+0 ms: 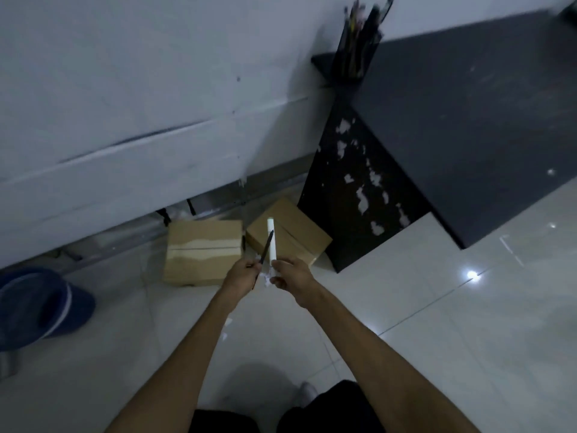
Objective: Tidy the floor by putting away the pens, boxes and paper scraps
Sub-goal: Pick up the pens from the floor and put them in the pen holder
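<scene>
Pen (265, 253), slim and black, pinched in left hand (242, 275); right hand (292, 276) grips white marker (271, 242).

A black pen (265, 251) and a white marker (271, 242) are seen against two plain brown cardboard boxes (203, 254), one banded with pale tape. White paper scraps (267, 280) are scattered on glossy off-white floor tiles (468, 323). A dark grey bench (484, 120) is shown, its black side panel (352, 195) blotched with white patches. A blue bin (40, 304) with a white stripe is visible beside a white wall (125, 89).
</scene>
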